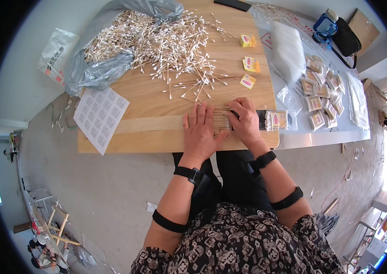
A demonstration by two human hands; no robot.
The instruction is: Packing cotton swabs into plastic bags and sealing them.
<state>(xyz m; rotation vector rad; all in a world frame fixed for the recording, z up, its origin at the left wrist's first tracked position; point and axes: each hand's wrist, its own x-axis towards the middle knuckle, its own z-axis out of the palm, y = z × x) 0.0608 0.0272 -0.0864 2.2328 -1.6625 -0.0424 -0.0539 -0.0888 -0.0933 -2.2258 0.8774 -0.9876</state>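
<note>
A neat row of cotton swabs (pixel 221 119) lies side by side near the table's front edge, between my two hands. My left hand (pixel 199 133) rests flat at the row's left end, its fingers stretched out and the thumb reaching along the near side. At the right end, my right hand (pixel 247 122) is closed, thumb and fingers bent together over a dark piece that is mostly hidden. A flat black piece (pixel 261 118) shows just right of this hand. Against it lies a clear packet of swabs (pixel 277 120) with a yellow and red label.
A heap of loose swabs (pixel 170 50) spills from a grey plastic bag (pixel 97 75). A printed sheet (pixel 101 116) overhangs the table's left side. Three yellow card stacks (pixel 248 81) lie at right. Filled swab packets (pixel 323 93), clear bags (pixel 287 48) and a blue bottle (pixel 326 25) occupy the side table.
</note>
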